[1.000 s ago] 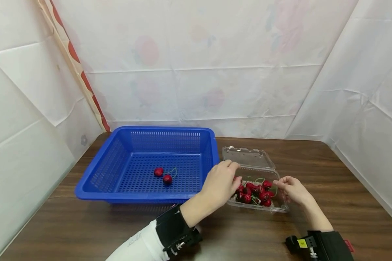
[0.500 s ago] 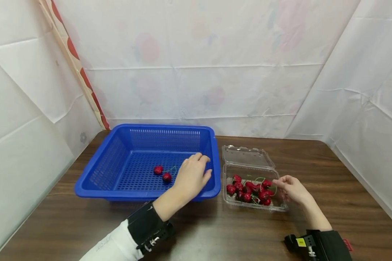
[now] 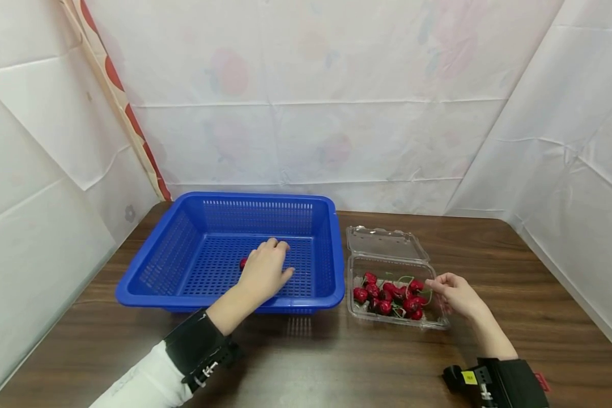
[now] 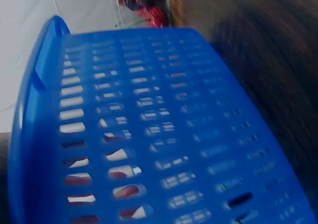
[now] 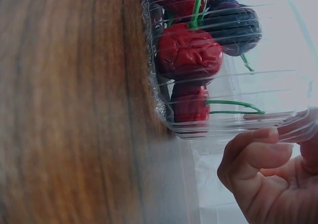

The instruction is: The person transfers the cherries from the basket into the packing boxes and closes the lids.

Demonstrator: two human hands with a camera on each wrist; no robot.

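In the head view my left hand (image 3: 264, 272) reaches into the blue plastic basket (image 3: 331, 249), thumb spread from the fingers, with nothing visible in its grasp. One red cherry (image 3: 242, 263) peeks out beside it; another seen there earlier is now hidden behind the hand. My right hand (image 3: 455, 294) pinches the right rim of a clear plastic clamshell box (image 3: 436, 326), lid folded back. Several red cherries (image 3: 383, 307) with green stems lie inside. In the right wrist view the curled fingers (image 5: 253, 157) are at the box's corner. Only slivers of the left hand show through the basket's slots.
Both containers stand side by side on a dark wood-grain table (image 3: 306, 362), basket left, clamshell right. The raised lid (image 3: 387, 245) leans behind the box. White patterned sheets (image 3: 296, 113) hang at the back and both sides.
My left hand has moved left from over the clamshell into the basket, covering one cherry there. The right hand has stayed on the box's rim.
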